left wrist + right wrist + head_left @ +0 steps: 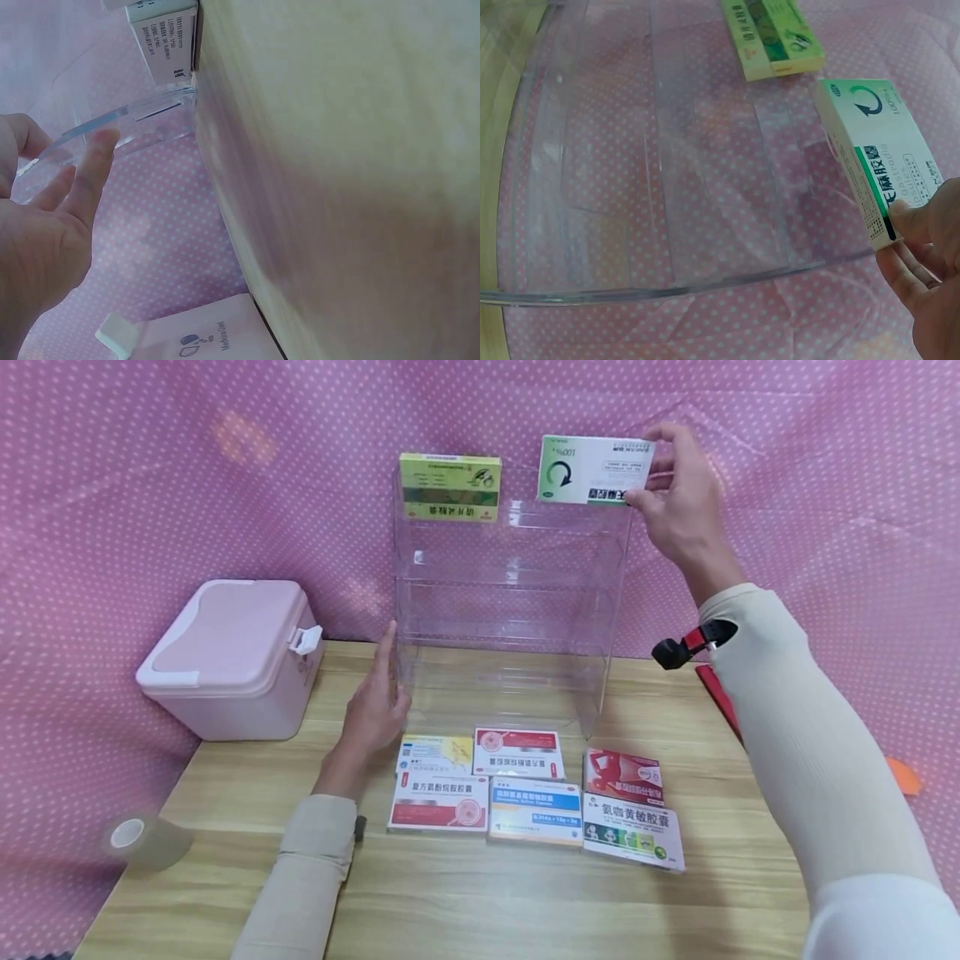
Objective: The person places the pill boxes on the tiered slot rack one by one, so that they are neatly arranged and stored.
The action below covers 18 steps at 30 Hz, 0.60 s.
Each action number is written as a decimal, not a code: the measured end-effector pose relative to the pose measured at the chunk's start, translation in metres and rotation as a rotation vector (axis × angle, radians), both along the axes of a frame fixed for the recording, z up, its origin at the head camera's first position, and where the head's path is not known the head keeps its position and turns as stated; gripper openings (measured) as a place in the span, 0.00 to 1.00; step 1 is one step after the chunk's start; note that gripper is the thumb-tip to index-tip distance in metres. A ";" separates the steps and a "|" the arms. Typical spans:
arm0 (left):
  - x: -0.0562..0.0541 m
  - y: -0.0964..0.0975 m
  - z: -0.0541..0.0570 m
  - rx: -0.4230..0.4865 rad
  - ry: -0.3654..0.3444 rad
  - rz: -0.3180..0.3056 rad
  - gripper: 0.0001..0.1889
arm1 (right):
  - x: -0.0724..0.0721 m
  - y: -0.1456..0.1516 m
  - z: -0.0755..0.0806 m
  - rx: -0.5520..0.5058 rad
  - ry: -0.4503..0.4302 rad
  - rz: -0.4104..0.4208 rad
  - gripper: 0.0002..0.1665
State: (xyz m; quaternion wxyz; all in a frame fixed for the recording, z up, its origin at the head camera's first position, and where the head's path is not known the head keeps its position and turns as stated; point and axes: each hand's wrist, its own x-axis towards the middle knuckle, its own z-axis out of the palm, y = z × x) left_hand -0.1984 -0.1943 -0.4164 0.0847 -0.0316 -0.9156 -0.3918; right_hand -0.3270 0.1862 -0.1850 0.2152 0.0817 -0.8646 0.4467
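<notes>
A clear tiered display rack (517, 610) stands upright on the table. My left hand (375, 706) holds the lower part of its left side panel, thumb by the front edge and fingers along the outside; the left wrist view shows this hand (56, 217) at the panel edge. High at the rack's top right, my right hand (686, 497) pinches the right end of a white and green medicine box (592, 468). On the top tier at the left sits a yellow-green medicine box (450, 489). The right wrist view shows the pinched box (874, 142) against the top tier.
Several medicine boxes lie in front of the rack, including a blue and white one (536, 810) and a red one (622, 777). A pink medicine chest (225, 652) stands at the left, with a tape roll (150, 839) nearer. Pink dotted cloth (315, 468) hangs behind.
</notes>
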 end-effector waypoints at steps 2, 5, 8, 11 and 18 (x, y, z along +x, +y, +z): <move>0.000 -0.001 0.000 0.002 -0.002 0.001 0.59 | -0.004 -0.007 0.000 0.040 0.028 -0.006 0.38; 0.001 -0.001 0.000 0.003 -0.007 -0.001 0.59 | -0.008 -0.016 -0.002 0.119 0.056 -0.021 0.37; 0.001 0.000 0.001 -0.002 -0.004 -0.001 0.59 | -0.010 -0.022 -0.005 0.198 0.068 -0.043 0.35; 0.001 -0.001 0.001 -0.002 0.006 -0.005 0.59 | -0.010 -0.026 -0.005 0.257 0.100 -0.059 0.33; 0.002 -0.001 0.001 0.000 0.010 -0.005 0.58 | -0.012 -0.034 -0.004 0.379 0.115 -0.050 0.32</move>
